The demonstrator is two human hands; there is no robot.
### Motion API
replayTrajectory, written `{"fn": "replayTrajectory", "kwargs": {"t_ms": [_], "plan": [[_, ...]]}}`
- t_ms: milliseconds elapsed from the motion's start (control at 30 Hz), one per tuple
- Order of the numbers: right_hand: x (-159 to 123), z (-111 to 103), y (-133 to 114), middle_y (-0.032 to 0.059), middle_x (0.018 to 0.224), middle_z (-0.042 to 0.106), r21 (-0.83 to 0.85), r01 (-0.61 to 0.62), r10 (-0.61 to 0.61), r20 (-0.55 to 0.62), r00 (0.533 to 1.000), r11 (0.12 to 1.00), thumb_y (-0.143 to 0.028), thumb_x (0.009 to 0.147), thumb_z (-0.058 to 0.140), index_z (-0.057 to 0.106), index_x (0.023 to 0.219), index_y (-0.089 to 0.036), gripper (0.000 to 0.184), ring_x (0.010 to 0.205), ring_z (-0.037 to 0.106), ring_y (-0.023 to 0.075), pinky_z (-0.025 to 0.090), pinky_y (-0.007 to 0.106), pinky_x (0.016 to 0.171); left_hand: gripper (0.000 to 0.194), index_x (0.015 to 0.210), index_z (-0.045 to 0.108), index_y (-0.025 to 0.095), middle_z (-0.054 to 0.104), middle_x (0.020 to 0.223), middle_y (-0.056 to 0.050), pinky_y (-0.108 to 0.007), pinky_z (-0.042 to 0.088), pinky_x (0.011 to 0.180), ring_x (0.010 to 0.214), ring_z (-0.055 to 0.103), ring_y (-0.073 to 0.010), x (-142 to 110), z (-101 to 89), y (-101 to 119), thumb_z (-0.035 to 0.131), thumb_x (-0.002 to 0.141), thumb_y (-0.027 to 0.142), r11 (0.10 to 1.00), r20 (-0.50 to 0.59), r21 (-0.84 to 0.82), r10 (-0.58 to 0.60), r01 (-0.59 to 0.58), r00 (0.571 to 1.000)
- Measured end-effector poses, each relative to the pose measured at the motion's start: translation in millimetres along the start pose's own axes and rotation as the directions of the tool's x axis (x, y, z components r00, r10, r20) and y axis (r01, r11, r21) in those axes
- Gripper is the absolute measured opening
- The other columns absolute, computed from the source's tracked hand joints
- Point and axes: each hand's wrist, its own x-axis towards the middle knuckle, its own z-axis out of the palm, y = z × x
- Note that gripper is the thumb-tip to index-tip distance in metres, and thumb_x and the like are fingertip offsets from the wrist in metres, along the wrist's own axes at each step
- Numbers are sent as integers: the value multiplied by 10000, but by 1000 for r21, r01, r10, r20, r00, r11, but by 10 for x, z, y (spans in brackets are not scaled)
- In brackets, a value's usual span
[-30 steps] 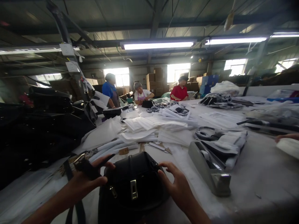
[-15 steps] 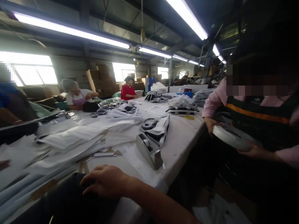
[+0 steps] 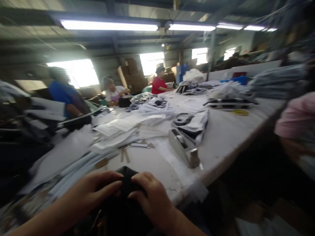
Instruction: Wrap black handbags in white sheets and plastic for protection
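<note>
At the near edge of the table, my left hand (image 3: 99,188) and my right hand (image 3: 154,196) face each other over a black fabric piece (image 3: 126,213). Fingers and thumb of each hand are closed on its upper edge, one hand on either side of a raised corner. Its lower part is dark, and I cannot make out its full shape. Beyond the right hand a grey tape dispenser (image 3: 183,147) rests on the white tabletop (image 3: 221,137).
White sheets (image 3: 123,127) spread over the left and middle. Behind the dispenser lie black-and-white pieces (image 3: 192,123); yellow-handled scissors (image 3: 240,112) are farther right. A co-worker's pink sleeve (image 3: 296,114) is at the right edge. Other people (image 3: 159,82) work across the table.
The view has turned left and down. My left hand has come into view beside my right, and both now grip the black fabric, which only the right hand was seen touching before.
</note>
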Motion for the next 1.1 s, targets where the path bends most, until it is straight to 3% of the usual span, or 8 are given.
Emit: {"fn": "replayTrajectory", "kwargs": {"t_ms": [67, 133, 267, 433, 600, 767, 933, 1100], "plan": [[-6, 31, 64, 14, 1065, 701, 55, 49, -49, -10, 999, 997, -97, 827, 720, 639, 1097, -241, 316, 1028, 641, 196, 502, 287, 919, 352, 973, 734, 221, 738, 790, -3, -265, 500, 730, 781, 678, -201, -207, -150, 107, 581, 870, 521, 1000, 25, 5, 11, -11, 1000], [-7, 78, 127, 13, 1084, 696, 86, 91, -91, -4, 996, 992, -67, 831, 683, 634, 1096, -248, 325, 1043, 633, 198, 500, 296, 920, 312, 1067, 700, 231, 735, 763, 12, -242, 482, 665, 741, 671, -182, -285, -161, 202, 602, 874, 455, 997, 36, -67, -44, 47, 998], [-42, 100, 171, 7, 1104, 686, 106, 139, -141, 13, 990, 985, -87, 847, 651, 629, 1113, -265, 322, 1051, 633, 187, 504, 292, 924, 337, 1181, 624, 240, 716, 744, 23, -236, 461, 614, 683, 643, -166, -334, -42, 286, 618, 860, 342, 990, 39, -109, -80, 83, 996], [7, -7, 151, 15, 1090, 678, 100, 145, -151, 59, 987, 984, -191, 858, 707, 635, 1121, -264, 283, 1040, 629, 195, 510, 309, 923, 232, 1067, 648, 222, 671, 712, 36, -231, 433, 591, 657, 599, -150, -342, -66, 307, 586, 865, 318, 996, -41, -57, -70, 68, 997], [89, -90, 120, 18, 1060, 683, 128, 126, -143, 129, 981, 984, -129, 807, 760, 669, 1029, -254, 270, 1072, 609, 213, 503, 318, 940, 186, 974, 677, 191, 646, 685, 31, -237, 430, 612, 655, 578, -143, -277, -120, 338, 590, 837, 281, 995, -23, -68, -76, 74, 997], [41, -53, 146, 5, 1109, 712, 179, 125, -141, 79, 987, 976, -148, 847, 721, 687, 1091, -281, 280, 1077, 642, 200, 513, 301, 949, 200, 979, 692, 189, 654, 672, 28, -227, 431, 609, 648, 588, -139, -269, -92, 409, 592, 828, 274, 989, 33, -119, -90, 93, 995], [-24, 51, 184, -37, 989, 754, 180, 65, -57, -51, 997, 981, -145, 774, 789, 709, 1024, -299, 304, 958, 701, 186, 551, 268, 883, 202, 971, 706, 202, 682, 677, 20, -233, 451, 622, 669, 624, -156, -272, -69, 437, 590, 821, 272, 991, -9, -75, -112, 111, 994], [-49, 79, 180, -16, 998, 762, 186, 135, -108, -149, 983, 973, -187, 769, 800, 712, 1075, -292, 336, 945, 716, 196, 579, 277, 869, 204, 970, 713, 205, 703, 709, 11, -246, 471, 646, 668, 642, -163, -281, -75, 453, 596, 825, 286, 993, -12, -42, -112, 111, 994]]}}
